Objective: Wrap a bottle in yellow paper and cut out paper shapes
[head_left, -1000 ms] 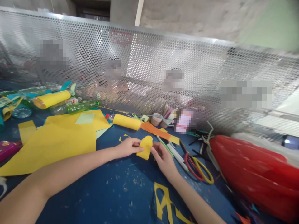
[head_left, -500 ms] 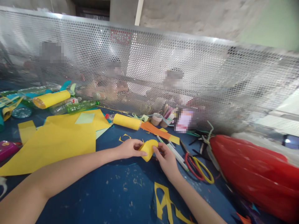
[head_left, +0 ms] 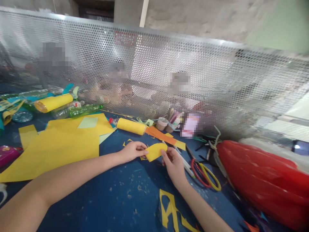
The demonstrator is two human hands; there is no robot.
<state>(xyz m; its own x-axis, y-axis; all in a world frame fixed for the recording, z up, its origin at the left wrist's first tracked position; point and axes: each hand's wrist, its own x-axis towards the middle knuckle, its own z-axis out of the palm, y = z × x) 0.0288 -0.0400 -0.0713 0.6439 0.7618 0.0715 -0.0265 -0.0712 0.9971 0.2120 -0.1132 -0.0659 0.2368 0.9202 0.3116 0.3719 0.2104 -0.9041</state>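
Observation:
A small yellow paper cutout (head_left: 155, 152) with a rounded edge is held up between both hands above the blue table. My left hand (head_left: 134, 150) pinches its left end between thumb and fingers. At its right end, my right hand (head_left: 173, 160) grips the paper the same way. Beyond the hands lies a plastic bottle wrapped in yellow paper (head_left: 131, 125), its red cap pointing left. Yellow paper offcuts (head_left: 169, 206) rest on the table nearer to me, left of my right forearm.
Large yellow paper sheets (head_left: 72, 148) cover the left side. Scissors with red and yellow handles (head_left: 205, 174) lie beside my right hand. A red plastic bag (head_left: 260, 177) bulges at the right. Several bottles (head_left: 84, 110) stand before a perforated metal screen (head_left: 149, 64), with people behind it.
The yellow cutout was curved and folded between my fingers; now it is flatter and stretched sideways. My hands have moved slightly apart.

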